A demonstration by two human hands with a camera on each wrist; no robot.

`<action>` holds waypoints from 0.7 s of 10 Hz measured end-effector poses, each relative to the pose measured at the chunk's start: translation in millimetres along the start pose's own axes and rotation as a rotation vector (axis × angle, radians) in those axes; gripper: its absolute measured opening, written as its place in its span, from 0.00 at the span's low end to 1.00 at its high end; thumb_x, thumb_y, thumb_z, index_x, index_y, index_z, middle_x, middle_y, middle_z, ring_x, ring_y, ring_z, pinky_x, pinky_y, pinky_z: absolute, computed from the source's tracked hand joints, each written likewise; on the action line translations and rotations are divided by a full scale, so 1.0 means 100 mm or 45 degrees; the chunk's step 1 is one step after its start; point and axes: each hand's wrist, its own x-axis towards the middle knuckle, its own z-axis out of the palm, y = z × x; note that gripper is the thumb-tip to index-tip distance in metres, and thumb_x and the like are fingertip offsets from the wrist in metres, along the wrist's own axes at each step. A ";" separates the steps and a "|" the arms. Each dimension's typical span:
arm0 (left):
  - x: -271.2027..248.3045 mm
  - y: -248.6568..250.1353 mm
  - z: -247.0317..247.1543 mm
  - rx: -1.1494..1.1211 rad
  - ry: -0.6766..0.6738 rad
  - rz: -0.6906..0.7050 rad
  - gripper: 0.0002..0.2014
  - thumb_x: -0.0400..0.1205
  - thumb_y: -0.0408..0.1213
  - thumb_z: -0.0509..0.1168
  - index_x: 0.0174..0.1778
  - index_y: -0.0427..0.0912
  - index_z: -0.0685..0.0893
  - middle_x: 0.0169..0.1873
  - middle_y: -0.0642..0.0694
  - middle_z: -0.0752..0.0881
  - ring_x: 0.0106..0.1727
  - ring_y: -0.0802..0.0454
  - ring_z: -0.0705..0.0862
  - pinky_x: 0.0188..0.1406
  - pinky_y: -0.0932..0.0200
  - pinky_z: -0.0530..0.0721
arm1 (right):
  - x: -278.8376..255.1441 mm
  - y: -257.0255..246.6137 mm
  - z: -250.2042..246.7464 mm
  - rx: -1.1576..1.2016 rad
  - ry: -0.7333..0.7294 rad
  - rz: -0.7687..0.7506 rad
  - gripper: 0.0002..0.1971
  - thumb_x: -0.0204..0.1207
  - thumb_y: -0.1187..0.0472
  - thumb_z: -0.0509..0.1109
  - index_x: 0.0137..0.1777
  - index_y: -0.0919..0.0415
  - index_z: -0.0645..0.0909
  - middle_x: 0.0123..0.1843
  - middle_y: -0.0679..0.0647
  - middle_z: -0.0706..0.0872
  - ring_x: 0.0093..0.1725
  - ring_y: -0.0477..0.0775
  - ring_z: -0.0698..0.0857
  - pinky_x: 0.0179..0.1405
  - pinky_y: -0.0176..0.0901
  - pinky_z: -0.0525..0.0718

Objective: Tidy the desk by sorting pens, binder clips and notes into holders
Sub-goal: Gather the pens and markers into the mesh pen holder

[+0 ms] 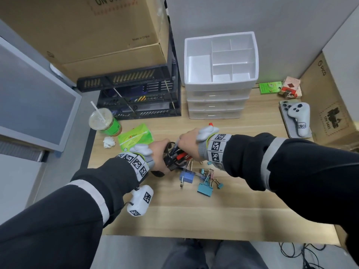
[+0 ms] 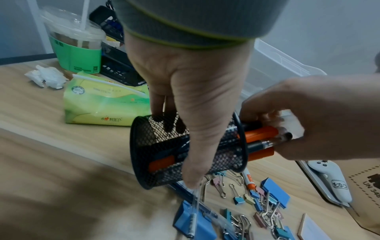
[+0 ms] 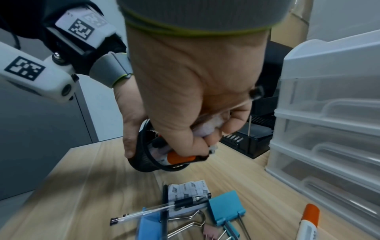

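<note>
My left hand (image 1: pixel 158 158) grips a black mesh pen holder (image 1: pixel 168 151), held tipped on its side just above the desk; in the left wrist view the thumb lies across the mesh holder (image 2: pixel 162 146). My right hand (image 1: pixel 186 142) grips a bundle of pens and orange markers (image 2: pixel 259 134) at the holder's mouth, partly inside it. On the desk under both hands lie several coloured binder clips (image 1: pixel 206 183), a clear pen (image 3: pixel 160 209), a notes pad (image 3: pixel 189 191), a large blue binder clip (image 3: pixel 226 206) and a loose orange-capped marker (image 3: pixel 308 224).
A white drawer unit with a divided top tray (image 1: pixel 219 74) stands at the back, with a black file rack (image 1: pixel 136 94) to its left. Near my left hand are a drink cup (image 1: pixel 104 121), a tissue pack (image 1: pixel 136 136) and a crumpled tissue (image 1: pixel 108 141). A controller (image 1: pixel 297 117) lies at the right.
</note>
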 end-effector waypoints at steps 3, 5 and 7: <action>-0.08 -0.09 -0.03 -0.137 0.068 0.023 0.43 0.49 0.52 0.83 0.59 0.49 0.74 0.45 0.52 0.86 0.45 0.48 0.87 0.47 0.50 0.88 | -0.01 0.37 0.28 0.521 0.496 -0.175 0.37 0.67 0.66 0.74 0.79 0.55 0.70 0.70 0.53 0.77 0.60 0.55 0.82 0.47 0.42 0.80; -0.06 -0.10 -0.04 -0.220 0.117 0.050 0.45 0.47 0.55 0.84 0.58 0.51 0.73 0.45 0.54 0.86 0.46 0.50 0.87 0.47 0.52 0.87 | -0.03 0.39 0.51 0.999 0.527 -0.086 0.47 0.77 0.51 0.72 0.88 0.59 0.47 0.87 0.58 0.62 0.82 0.56 0.68 0.78 0.48 0.70; -0.01 -0.06 -0.01 -0.233 0.118 0.070 0.44 0.47 0.55 0.84 0.58 0.52 0.74 0.45 0.55 0.87 0.45 0.51 0.87 0.46 0.52 0.87 | 0.09 0.22 0.65 1.021 0.559 -0.189 0.51 0.75 0.39 0.71 0.87 0.61 0.47 0.85 0.59 0.62 0.77 0.57 0.74 0.73 0.57 0.78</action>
